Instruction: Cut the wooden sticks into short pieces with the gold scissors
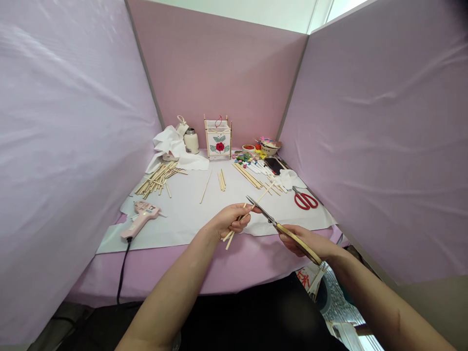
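My left hand [231, 219] is closed around thin wooden sticks [229, 240], whose lower ends poke out below the palm. One long stick [266, 192] reaches up and right from the fingertips. In my right hand [310, 240] is a pair of shears [298, 243] with yellow handles. Their blades are parted and point up-left, right at the fingertips of my left hand, across the long stick. Whether the blades touch the wood I cannot tell. Beyond the hands, a few short sticks [222, 180] and a single stick [205, 187] lie on the white paper [186, 209].
A pink glue gun [141, 220] with a black cord lies left, before a stick pile [157, 179]. Red-handled scissors [305, 200] and a phone [274, 166] are at right. A lantern-like frame with a rose [219, 145] and a jar [190, 141] stand behind. Draped panels enclose three sides.
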`<state>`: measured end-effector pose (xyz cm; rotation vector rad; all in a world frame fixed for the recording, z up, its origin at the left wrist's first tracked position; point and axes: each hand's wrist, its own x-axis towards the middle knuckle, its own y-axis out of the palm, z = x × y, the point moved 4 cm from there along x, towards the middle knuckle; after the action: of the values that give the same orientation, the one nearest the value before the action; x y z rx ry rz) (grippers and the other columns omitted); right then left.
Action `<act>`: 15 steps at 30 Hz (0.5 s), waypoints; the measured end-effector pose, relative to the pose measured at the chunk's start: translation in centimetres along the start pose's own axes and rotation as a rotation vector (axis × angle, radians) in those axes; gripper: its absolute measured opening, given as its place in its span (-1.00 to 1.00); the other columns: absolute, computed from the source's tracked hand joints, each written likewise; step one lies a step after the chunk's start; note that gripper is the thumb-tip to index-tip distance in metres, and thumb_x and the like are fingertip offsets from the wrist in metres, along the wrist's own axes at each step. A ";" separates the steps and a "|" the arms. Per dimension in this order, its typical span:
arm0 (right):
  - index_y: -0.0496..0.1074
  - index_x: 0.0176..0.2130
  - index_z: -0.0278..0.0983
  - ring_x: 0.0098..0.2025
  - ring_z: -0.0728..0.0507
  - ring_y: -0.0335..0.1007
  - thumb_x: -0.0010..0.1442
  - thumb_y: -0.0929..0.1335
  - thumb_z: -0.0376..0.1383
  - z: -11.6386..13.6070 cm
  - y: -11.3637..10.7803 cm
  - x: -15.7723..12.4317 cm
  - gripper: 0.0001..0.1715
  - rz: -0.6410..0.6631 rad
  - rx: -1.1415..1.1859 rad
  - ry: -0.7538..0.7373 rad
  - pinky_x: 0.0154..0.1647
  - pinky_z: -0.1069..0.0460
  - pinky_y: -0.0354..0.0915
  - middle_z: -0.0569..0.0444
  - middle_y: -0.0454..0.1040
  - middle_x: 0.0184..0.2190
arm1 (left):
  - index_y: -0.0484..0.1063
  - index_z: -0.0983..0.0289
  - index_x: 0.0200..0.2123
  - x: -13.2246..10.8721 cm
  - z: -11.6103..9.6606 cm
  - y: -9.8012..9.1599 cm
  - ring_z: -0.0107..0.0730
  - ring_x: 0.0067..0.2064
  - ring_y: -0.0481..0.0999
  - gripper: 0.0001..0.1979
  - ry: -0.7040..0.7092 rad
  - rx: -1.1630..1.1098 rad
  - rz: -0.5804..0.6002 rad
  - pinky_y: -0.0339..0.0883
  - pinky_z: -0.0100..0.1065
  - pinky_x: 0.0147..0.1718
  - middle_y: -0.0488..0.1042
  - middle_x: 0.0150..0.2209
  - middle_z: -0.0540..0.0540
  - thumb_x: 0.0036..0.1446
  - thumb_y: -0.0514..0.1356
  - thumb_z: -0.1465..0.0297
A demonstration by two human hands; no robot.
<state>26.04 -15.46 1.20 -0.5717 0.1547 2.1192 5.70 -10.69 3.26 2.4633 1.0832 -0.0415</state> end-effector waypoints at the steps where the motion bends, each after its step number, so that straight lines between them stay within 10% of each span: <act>1: 0.09 -0.41 -0.23 -0.61 0.11 -0.24 0.01 0.39 0.09 0.0 0.1 0.0 -0.45 0.015 0.023 0.003 -0.65 0.14 -0.24 0.31 -0.02 -0.61 | 0.38 0.35 -0.16 0.0 0.0 0.0 -0.72 -0.71 -0.24 -0.71 0.001 0.000 0.005 -0.33 -0.56 -0.75 0.03 -0.68 -0.18 0.17 0.09 0.25; 8: 0.13 -0.43 -0.25 -0.61 0.10 -0.15 0.02 0.37 0.04 0.0 0.1 -0.1 -0.53 -0.071 -0.123 0.027 -0.65 0.14 -0.16 0.27 0.04 -0.60 | 0.37 0.31 -0.19 0.3 0.4 -0.3 -0.65 -0.70 -0.20 -0.69 -0.041 0.157 -0.036 -0.29 -0.51 -0.71 0.04 -0.68 -0.17 0.19 0.04 0.20; 15: 0.20 -0.46 -0.27 -0.56 0.04 0.02 0.04 0.29 -0.23 0.0 0.0 1.1 -0.82 -0.347 -0.341 -0.047 -0.59 0.13 -0.02 0.19 0.16 -0.57 | 0.29 0.24 -0.50 0.9 0.2 0.0 -0.42 -0.45 0.24 -0.79 0.395 0.948 -0.707 -0.03 -0.43 -0.48 0.31 -0.50 0.03 0.16 0.07 0.31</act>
<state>25.48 -14.66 0.74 -0.6914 -0.3178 1.8255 6.37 -10.15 2.93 2.7197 2.5324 -0.3721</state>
